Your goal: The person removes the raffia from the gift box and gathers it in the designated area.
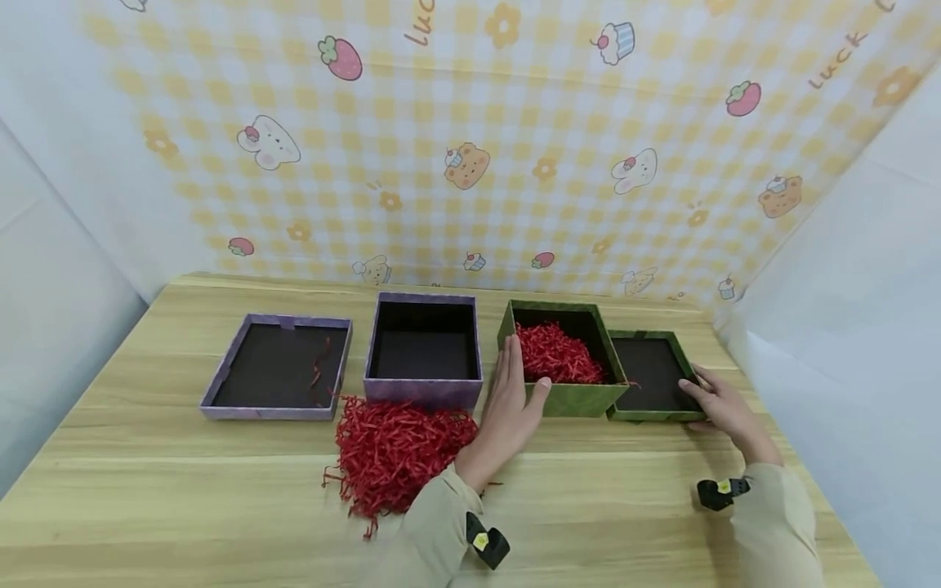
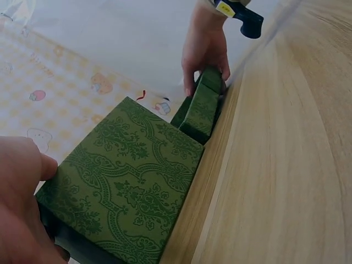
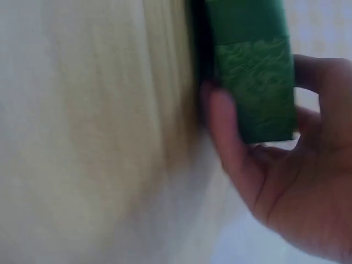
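A green patterned box point(image 1: 581, 400) stands upright with red shredded paper point(image 1: 559, 355) inside. Along its left wall lies my left hand point(image 1: 507, 408), fingers straight, with the thumb by the front left corner. In the left wrist view the thumb point(image 2: 48, 166) is at the edge of the box's patterned front face point(image 2: 126, 181). To the right of the box a green lid point(image 1: 650, 376) lies with its black inside facing up. My right hand point(image 1: 728, 408) grips the lid's right edge near the front corner. The right wrist view shows that hand point(image 3: 308, 165) around the lid's end point(image 3: 256, 91).
Left of the green box stands a purple box point(image 1: 422, 394) with a black inside. A purple lid point(image 1: 268, 412) lies farther left, some red strands in it. A pile of red shredded paper point(image 1: 390, 457) rests before the purple box. A patterned cloth point(image 1: 441, 98) hangs behind the wooden table point(image 1: 184, 506).
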`<state>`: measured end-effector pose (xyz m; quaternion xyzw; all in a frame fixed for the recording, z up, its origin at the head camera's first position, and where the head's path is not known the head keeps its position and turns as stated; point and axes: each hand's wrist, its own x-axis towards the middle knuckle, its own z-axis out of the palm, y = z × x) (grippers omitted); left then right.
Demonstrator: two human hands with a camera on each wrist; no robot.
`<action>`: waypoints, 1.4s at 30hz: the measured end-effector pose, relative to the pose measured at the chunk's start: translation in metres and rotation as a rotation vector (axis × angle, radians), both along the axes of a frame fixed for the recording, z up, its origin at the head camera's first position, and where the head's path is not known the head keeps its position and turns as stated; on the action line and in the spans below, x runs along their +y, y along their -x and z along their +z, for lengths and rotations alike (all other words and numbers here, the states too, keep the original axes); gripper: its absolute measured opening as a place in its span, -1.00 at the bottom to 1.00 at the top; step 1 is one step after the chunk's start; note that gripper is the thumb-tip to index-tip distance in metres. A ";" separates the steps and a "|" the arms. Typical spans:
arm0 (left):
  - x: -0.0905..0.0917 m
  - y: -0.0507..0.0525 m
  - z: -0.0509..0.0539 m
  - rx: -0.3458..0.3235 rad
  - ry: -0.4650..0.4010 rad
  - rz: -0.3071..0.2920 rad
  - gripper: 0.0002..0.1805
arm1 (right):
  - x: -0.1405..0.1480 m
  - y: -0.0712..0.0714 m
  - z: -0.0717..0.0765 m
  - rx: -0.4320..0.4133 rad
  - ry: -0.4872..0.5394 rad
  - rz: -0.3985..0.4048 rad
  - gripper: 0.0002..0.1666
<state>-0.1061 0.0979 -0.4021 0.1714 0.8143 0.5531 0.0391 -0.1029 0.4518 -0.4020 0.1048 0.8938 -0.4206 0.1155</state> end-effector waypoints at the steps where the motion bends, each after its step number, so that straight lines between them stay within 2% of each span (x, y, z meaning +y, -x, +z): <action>1: 0.000 0.000 0.000 0.001 0.002 0.002 -0.23 | -0.002 0.001 0.002 -0.003 -0.069 0.014 -0.07; 4: 0.001 0.000 -0.001 0.007 0.003 0.004 -0.24 | -0.008 0.002 0.010 -0.002 -0.246 0.077 -0.08; 9: 0.001 0.001 -0.002 0.005 0.006 -0.003 -0.24 | -0.012 0.001 0.024 0.021 -0.374 0.115 -0.16; 11: 0.001 0.001 -0.001 0.003 0.006 -0.007 -0.24 | -0.013 0.001 0.031 0.069 -0.415 0.104 -0.19; 16: 0.000 0.000 0.000 0.014 -0.001 -0.010 -0.25 | -0.032 0.003 0.054 0.273 -0.506 0.028 -0.27; 18: -0.001 0.000 0.000 0.019 0.001 -0.010 -0.25 | -0.043 0.006 0.064 0.339 -0.498 0.008 -0.29; 21: -0.001 0.000 0.000 0.017 0.002 -0.011 -0.25 | -0.061 0.010 0.079 0.380 -0.457 0.026 -0.29; 27: 0.000 0.001 -0.002 0.007 0.008 -0.015 -0.25 | -0.093 0.021 0.099 0.382 -0.361 0.161 -0.36; 36: 0.001 0.000 -0.002 -0.022 0.024 -0.007 -0.24 | -0.129 0.043 0.100 0.310 -0.242 0.319 -0.44; 42: 0.002 0.000 -0.002 -0.026 0.031 0.000 -0.23 | -0.150 0.057 0.095 0.178 -0.200 0.424 -0.38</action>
